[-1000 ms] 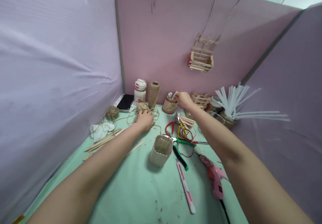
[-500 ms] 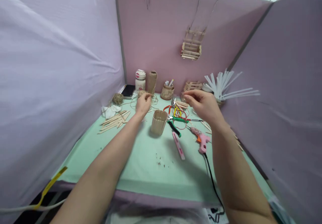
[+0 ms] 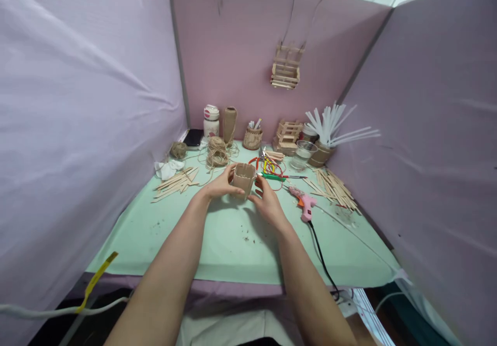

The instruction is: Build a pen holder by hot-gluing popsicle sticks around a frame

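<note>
A small cup made of wooden craft sticks [image 3: 244, 177] stands upright, its open top facing up, between my two hands. My left hand [image 3: 222, 184] grips its left side, with the thumb across the front and the fingers behind. On the other side my right hand [image 3: 267, 201] curls its thumb and fingers against the cup's right edge. Just behind the right hand lie green-handled pliers [image 3: 274, 177], partly covered by the hand. To the right rests a pink hot glue gun [image 3: 306, 203] with a black cord.
A ball of jute twine [image 3: 217, 152] sits behind my left hand. Loose craft sticks lie at left [image 3: 176, 184] and right [image 3: 336, 188]. Along the back stand a bottle [image 3: 211, 123], a stick rack [image 3: 288, 136], a clear plastic cup [image 3: 303, 155] and white glue sticks [image 3: 330, 123].
Both hands have come back and inward from above the table's far part and closed round the stick cup. The view has shifted slightly.
</note>
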`<state>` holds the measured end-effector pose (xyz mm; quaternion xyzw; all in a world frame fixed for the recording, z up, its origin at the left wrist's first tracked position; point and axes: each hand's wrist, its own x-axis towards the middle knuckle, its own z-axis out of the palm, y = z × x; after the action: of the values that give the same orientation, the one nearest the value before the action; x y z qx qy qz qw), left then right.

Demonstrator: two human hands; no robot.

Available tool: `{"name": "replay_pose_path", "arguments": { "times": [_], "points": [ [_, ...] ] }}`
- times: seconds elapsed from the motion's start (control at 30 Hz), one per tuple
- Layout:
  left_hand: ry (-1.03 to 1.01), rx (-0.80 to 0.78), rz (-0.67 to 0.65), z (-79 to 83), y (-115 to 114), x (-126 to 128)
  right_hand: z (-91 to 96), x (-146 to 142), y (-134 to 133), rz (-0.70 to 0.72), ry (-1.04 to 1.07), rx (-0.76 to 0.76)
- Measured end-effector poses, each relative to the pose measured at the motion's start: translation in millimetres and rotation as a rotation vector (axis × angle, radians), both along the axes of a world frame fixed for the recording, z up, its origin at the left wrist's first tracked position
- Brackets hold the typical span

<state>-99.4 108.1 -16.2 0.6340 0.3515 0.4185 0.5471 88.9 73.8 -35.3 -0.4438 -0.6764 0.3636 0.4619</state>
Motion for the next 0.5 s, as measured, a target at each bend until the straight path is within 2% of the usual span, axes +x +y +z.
{"name": "replay_pose_path", "arguments": {
  "times": [0.13,0.33,0.4,0.5],
  "points": [
    [0.044,-0.038,0.035,0.4,-2,6,1.9,1,-5,0.054,0.079,0.02],
    [-0.147,-0.202,-0.004,7.3,-12,9,13.9,3,-14,0.065,0.254,-0.027],
    [-0.142,-0.215,0.05,9.3,-15,9,18.7,4,-22,0.021,0.225,-0.018],
    [-0.134,-0.198,0.108,12.2,-15,8,30.8,16,-39,-0.05,0.047,0.045]
  ]
}}
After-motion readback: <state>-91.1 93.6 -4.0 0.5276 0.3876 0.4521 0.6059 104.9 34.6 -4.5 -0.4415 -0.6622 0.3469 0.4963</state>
